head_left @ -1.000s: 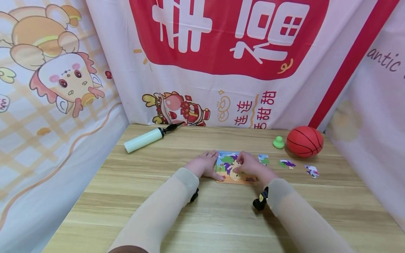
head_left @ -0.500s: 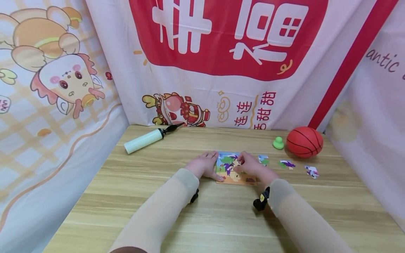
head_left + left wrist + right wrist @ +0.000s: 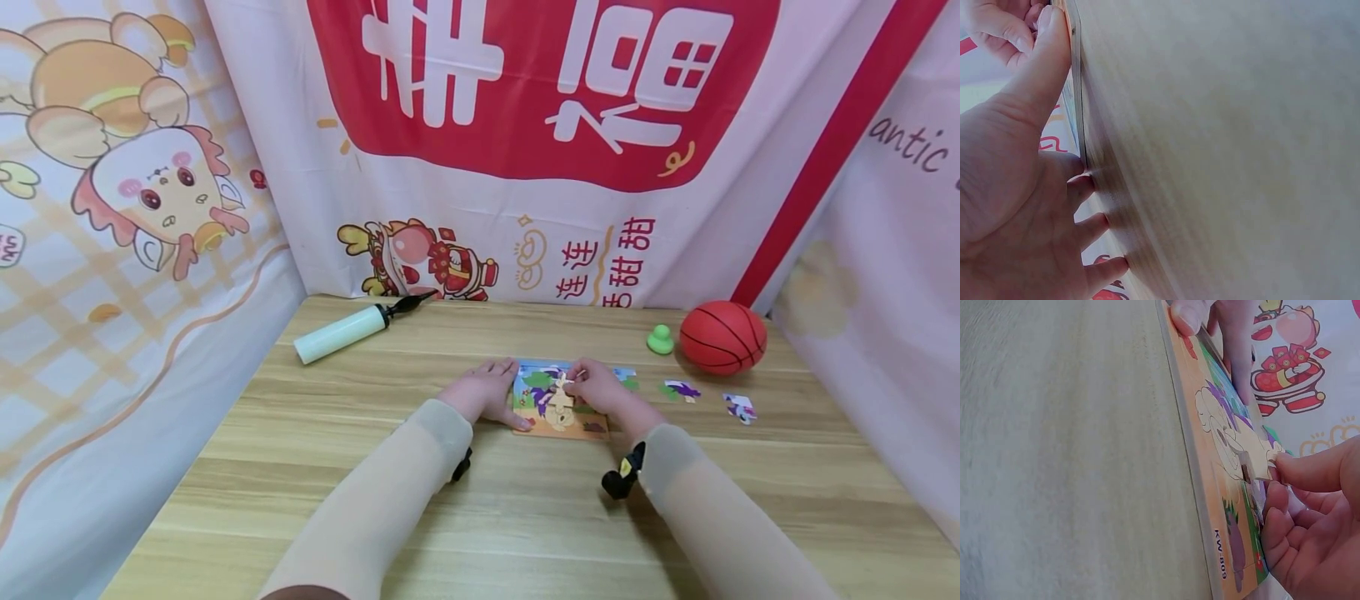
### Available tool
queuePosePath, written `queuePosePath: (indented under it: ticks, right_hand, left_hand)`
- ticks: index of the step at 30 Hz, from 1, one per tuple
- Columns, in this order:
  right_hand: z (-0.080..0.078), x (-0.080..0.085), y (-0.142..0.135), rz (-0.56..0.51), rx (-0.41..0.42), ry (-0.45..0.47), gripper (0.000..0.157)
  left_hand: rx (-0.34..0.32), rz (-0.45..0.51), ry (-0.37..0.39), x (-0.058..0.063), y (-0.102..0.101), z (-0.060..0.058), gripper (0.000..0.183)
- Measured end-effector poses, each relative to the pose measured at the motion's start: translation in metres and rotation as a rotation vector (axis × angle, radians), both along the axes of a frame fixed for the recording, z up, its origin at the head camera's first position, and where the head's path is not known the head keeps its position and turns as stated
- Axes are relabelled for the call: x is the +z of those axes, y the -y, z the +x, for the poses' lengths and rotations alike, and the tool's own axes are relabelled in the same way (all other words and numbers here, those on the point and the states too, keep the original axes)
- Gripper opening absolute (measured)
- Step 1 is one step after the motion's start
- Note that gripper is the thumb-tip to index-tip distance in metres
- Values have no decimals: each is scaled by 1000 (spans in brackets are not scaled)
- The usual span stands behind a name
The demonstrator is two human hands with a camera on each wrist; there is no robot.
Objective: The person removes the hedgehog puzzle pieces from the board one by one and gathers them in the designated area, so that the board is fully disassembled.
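A cartoon jigsaw board (image 3: 577, 427) lies flat on the table between my hands. My left hand (image 3: 487, 392) rests along its left side. Its thumb (image 3: 1187, 315) presses the near corner, and the other fingers reach straight to the table beside the edge. Over the middle of the board, my right hand (image 3: 600, 390) pinches a cream-coloured jigsaw piece (image 3: 1254, 449) between thumb and fingers. In the right wrist view that piece is tilted, partly above the board surface. Its far end is hidden by the fingertips.
To the right lie loose jigsaw pieces (image 3: 681, 390), one partly behind my right hand. A red basketball (image 3: 723, 337) and a small green knob-shaped thing (image 3: 660, 338) stand at the back right. A pale hand pump (image 3: 341, 332) lies back left. Printed cloth (image 3: 450, 192) hangs behind the table (image 3: 525, 517).
My right hand has shifted slightly right, and more of the cream jigsaw piece shows beside its fingertips. My left hand and the board have stayed in place.
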State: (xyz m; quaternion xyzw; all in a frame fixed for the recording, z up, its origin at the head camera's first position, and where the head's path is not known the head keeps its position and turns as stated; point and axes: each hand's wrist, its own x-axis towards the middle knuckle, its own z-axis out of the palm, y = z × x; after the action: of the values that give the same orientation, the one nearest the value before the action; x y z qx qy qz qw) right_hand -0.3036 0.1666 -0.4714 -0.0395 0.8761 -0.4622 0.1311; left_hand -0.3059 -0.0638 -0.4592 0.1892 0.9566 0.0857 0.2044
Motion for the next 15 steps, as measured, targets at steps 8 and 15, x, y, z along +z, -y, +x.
queuePosePath:
  ticks: [8, 15]
  right_hand:
    - [-4, 0, -16, -181, -31, 49, 13]
    - [2, 26, -57, -193, 2, 35, 19]
  left_hand:
    - [2, 9, 1, -1, -1, 0, 121]
    - [11, 10, -2, -1, -1, 1, 121]
